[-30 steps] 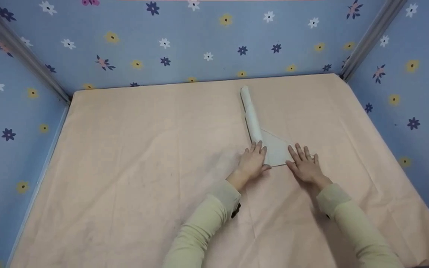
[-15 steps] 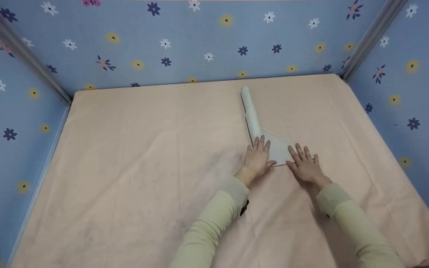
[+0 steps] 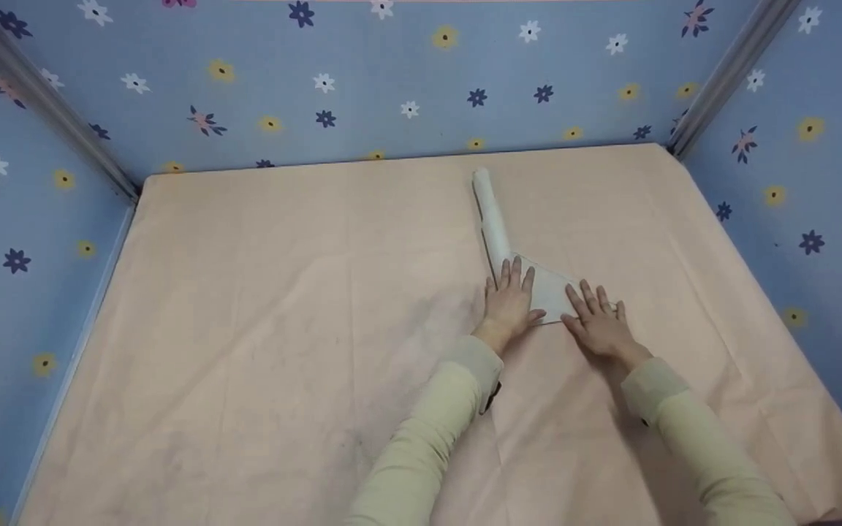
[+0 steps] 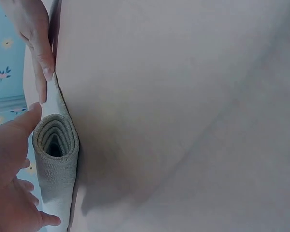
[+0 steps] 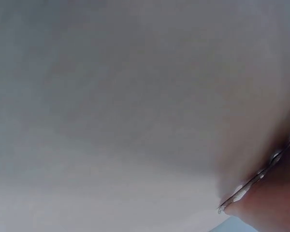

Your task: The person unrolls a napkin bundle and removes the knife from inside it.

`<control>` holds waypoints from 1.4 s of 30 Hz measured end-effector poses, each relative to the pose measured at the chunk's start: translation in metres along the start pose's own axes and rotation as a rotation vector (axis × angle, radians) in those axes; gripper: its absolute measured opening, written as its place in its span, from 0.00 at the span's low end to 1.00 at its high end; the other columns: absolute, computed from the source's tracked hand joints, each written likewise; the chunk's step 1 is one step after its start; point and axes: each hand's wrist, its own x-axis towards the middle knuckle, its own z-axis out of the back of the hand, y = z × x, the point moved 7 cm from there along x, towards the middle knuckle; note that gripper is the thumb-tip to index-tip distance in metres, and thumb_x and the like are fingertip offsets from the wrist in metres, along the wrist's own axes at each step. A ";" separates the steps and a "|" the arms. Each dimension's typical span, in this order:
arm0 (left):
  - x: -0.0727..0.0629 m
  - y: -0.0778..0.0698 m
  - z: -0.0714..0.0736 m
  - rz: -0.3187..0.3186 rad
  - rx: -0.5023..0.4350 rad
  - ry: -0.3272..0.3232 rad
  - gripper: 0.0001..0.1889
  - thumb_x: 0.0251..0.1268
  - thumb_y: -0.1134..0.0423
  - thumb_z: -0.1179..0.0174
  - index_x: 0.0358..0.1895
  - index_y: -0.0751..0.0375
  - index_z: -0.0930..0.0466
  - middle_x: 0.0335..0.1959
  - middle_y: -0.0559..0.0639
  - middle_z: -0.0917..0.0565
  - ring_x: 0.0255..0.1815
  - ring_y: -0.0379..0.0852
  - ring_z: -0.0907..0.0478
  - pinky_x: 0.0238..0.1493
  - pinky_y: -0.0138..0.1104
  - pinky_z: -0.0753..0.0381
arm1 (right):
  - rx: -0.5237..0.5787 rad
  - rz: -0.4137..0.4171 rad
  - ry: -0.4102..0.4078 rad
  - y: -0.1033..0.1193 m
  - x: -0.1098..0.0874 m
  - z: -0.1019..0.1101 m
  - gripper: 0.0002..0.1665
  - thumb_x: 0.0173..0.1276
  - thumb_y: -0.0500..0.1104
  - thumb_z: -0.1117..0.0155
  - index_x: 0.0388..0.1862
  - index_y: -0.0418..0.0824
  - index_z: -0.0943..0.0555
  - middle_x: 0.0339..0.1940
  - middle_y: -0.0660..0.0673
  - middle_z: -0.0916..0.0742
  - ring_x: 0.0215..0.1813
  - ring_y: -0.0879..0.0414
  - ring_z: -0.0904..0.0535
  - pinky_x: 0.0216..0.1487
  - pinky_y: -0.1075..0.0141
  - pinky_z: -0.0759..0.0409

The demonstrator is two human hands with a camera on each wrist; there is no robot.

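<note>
A pale greenish-white cloth (image 3: 492, 226), partly rolled, lies on the peach sheet, with a flat tapering end (image 3: 552, 292) spread to its right. My left hand (image 3: 510, 303) rests on the near part of the roll, fingers extended. The left wrist view shows the coiled end of the cloth (image 4: 55, 140) beside the left hand (image 4: 12, 169). With spread fingers, my right hand (image 3: 598, 321) presses on the flat end near its tip. That tip is hidden under the hand. At the lower right of the right wrist view, part of the right hand (image 5: 273, 203) touches a thin cloth edge (image 5: 251, 183).
The peach sheet (image 3: 245, 307) covers a wide flat surface, with a few creases and a bunched front right corner. Blue flowered panels (image 3: 384, 73) stand at the back and on both sides, joined by grey corner posts (image 3: 731, 77).
My left hand has moved forward and slightly right along the roll, uncovering more of the flat cloth's front edge. The right hand has stayed in place.
</note>
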 end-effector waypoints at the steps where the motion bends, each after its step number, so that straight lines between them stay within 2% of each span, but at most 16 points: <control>1: 0.001 0.000 -0.001 0.000 0.004 0.004 0.44 0.76 0.36 0.46 0.86 0.52 0.51 0.89 0.56 0.55 0.89 0.54 0.58 0.85 0.51 0.42 | 0.002 0.000 0.002 0.001 -0.001 0.001 0.42 0.87 0.55 0.61 0.86 0.34 0.56 0.86 0.27 0.57 0.85 0.25 0.68 0.79 0.25 0.73; 11: 0.005 0.001 -0.009 0.020 0.016 0.037 0.49 0.72 0.31 0.45 0.87 0.50 0.52 0.89 0.55 0.57 0.90 0.53 0.61 0.85 0.52 0.43 | -0.007 -0.012 0.022 0.004 -0.002 0.001 0.40 0.88 0.53 0.62 0.86 0.33 0.57 0.86 0.27 0.58 0.85 0.25 0.69 0.79 0.25 0.75; 19: 0.005 0.004 -0.011 0.013 0.025 0.036 0.47 0.74 0.32 0.47 0.86 0.51 0.51 0.89 0.56 0.57 0.90 0.54 0.62 0.85 0.52 0.42 | 0.001 0.005 -0.008 0.000 0.001 0.000 0.42 0.87 0.56 0.61 0.86 0.33 0.55 0.86 0.27 0.57 0.85 0.24 0.67 0.79 0.25 0.73; 23: 0.004 0.006 -0.012 0.007 -0.005 0.036 0.45 0.76 0.34 0.47 0.86 0.52 0.49 0.89 0.56 0.58 0.90 0.55 0.62 0.85 0.53 0.43 | -0.012 0.003 -0.005 -0.003 0.002 -0.002 0.43 0.87 0.59 0.62 0.87 0.35 0.56 0.87 0.28 0.57 0.86 0.25 0.68 0.80 0.26 0.73; 33: -0.001 0.012 -0.016 -0.003 -0.024 0.026 0.41 0.79 0.36 0.48 0.86 0.52 0.47 0.89 0.56 0.58 0.90 0.55 0.62 0.85 0.52 0.43 | -0.008 -0.001 -0.007 0.006 -0.002 0.001 0.40 0.88 0.52 0.60 0.86 0.33 0.55 0.86 0.27 0.56 0.85 0.25 0.67 0.79 0.24 0.72; 42: -0.003 0.016 -0.014 -0.004 -0.047 0.035 0.40 0.79 0.37 0.48 0.85 0.51 0.46 0.89 0.55 0.59 0.90 0.55 0.62 0.86 0.51 0.44 | -0.018 -0.006 -0.008 0.005 -0.002 0.002 0.40 0.88 0.53 0.60 0.86 0.34 0.56 0.87 0.28 0.56 0.85 0.25 0.67 0.80 0.25 0.72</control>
